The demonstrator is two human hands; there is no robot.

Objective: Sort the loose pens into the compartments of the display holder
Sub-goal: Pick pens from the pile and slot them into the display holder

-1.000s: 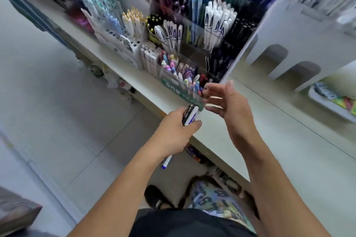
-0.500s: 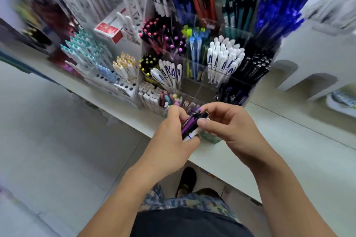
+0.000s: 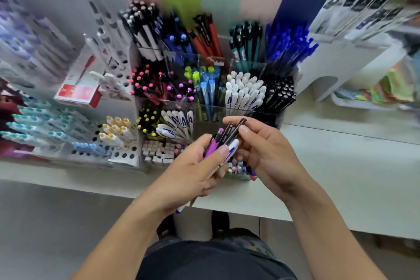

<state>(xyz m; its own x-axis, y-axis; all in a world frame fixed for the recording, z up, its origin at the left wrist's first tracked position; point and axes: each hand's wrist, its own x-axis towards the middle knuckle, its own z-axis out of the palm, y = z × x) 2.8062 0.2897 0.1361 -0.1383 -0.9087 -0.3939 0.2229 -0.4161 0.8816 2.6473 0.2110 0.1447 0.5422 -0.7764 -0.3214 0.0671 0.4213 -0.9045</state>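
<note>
Pens bunched in the left hand, one being drawn out.
Left hand (image 3: 193, 173) curls round the loose pens (image 3: 219, 145) above the shelf's front edge; right hand (image 3: 266, 150) pinches a black pen (image 3: 234, 130), long axis pointing up-right toward the display holder (image 3: 268, 118) just beyond.

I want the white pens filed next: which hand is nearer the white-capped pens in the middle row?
Right. The right hand, pinching a black pen, sits just below the white-capped pens. The left hand, holding a pen bundle, is lower and further left.
</note>
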